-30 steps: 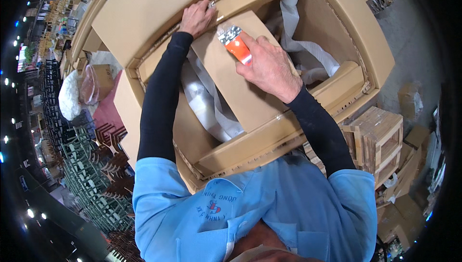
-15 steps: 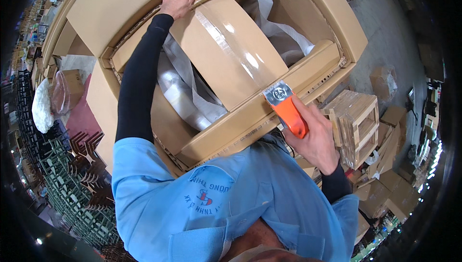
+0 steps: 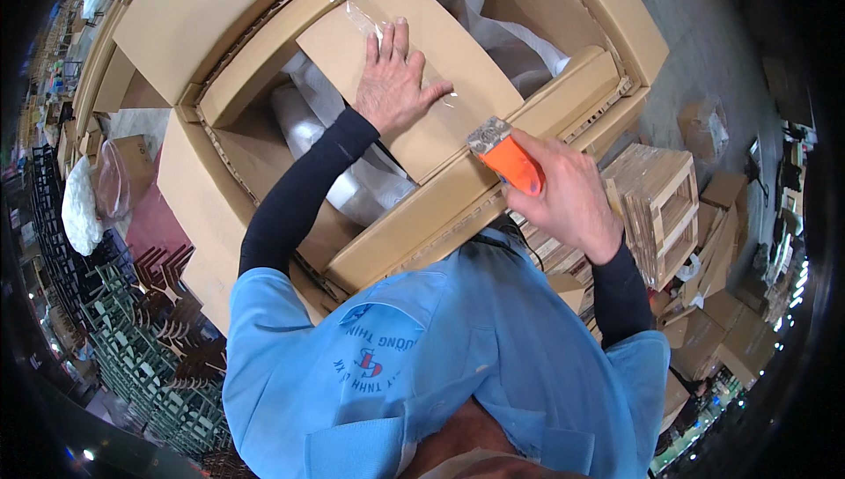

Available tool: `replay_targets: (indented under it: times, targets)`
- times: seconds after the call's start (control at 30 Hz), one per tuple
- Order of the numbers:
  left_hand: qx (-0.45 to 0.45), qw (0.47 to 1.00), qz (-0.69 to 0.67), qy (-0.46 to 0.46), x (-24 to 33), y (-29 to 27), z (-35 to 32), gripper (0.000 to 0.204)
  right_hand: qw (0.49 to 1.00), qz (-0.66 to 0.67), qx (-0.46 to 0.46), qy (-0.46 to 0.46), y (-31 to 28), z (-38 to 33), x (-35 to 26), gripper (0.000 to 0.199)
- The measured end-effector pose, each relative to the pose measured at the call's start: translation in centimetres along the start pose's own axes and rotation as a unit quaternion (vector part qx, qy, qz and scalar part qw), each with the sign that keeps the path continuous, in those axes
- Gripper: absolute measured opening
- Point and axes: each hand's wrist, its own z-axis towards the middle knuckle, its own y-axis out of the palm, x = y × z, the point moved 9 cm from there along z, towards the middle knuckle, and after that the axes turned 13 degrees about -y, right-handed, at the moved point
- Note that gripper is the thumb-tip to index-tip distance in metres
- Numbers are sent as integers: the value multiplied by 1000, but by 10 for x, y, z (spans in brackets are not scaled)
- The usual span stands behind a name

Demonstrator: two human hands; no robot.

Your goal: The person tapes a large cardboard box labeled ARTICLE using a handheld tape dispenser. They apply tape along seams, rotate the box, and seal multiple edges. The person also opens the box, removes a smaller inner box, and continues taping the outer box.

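A brown cardboard piece (image 3: 475, 65) lies across the middle of a large open carton (image 3: 656, 39). My left hand (image 3: 393, 83) rests flat on it with fingers spread, over a strip of clear tape (image 3: 361, 14). Closed round the orange body of a tape dispenser (image 3: 513, 165) is my right hand (image 3: 572, 202). The dispenser's grey metal head is just above the carton's near edge, right of the cardboard piece's near end. Beside that piece, inside the carton, sit items wrapped in whitish foam sheet (image 3: 528, 47); what they are is hidden.
Wooden frames (image 3: 656, 206) are stacked right of the carton, near flattened cardboard (image 3: 731, 329). Green metal frames (image 3: 150, 356) and brown chair-like parts (image 3: 167, 272) crowd the lower left. A white bag (image 3: 81, 210) stands at the left. Grey floor (image 3: 695, 30) shows at upper right.
My left hand has come from the carton's far edge to the middle of the cardboard piece, flattening on the tape. The dispenser has lifted and shifted slightly up and left.
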Motion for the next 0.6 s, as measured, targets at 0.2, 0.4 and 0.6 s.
replay_targets:
  times: [0.2, 0.4, 0.6]
  targets:
    - [-49, 995, -66, 51, 53, 1, -46, 54, 998, -7, -63, -21, 7, 22, -1, 38]
    - [-56, 992, -100, 55, 56, 0, -49, 53, 996, -7, -84, -26, 4, 10, -3, 37]
    - [-84, 991, -96, 44, 55, 8, -51, 59, 987, 14, -155, 45, -17, -42, -7, 64]
